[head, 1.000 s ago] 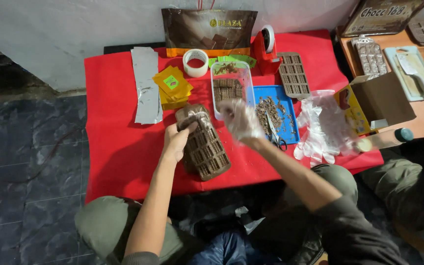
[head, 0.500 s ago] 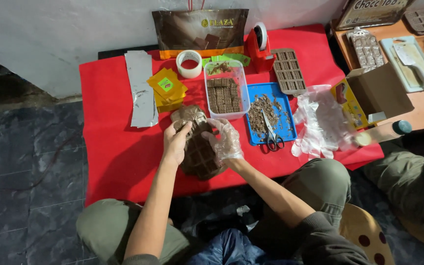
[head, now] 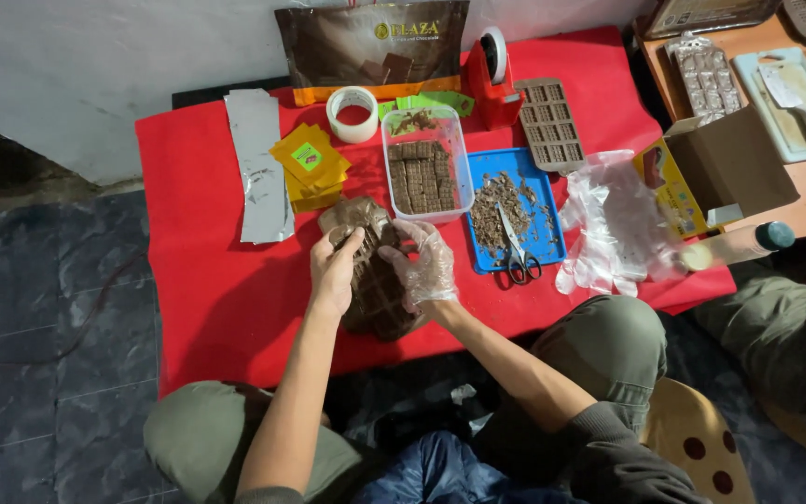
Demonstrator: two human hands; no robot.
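Brown flexible mould tray full of chocolate bars (head: 375, 285) sits centre frame on the red tablecloth (head: 207, 280), pinched between both hands. Bare left hand (head: 333, 271) curls over its left edge; right hand (head: 424, 266), in a thin clear plastic glove, grips the right edge. Looks like demoulding: next move likely needs a gentle flex so the bars don't snap. Above it, a clear rectangular tub of loose bars (head: 424, 175); right of that, a blue tray of crumbs (head: 548, 247) with scissors (head: 517, 254). Silver foil sheet (head: 261, 163) upper left.
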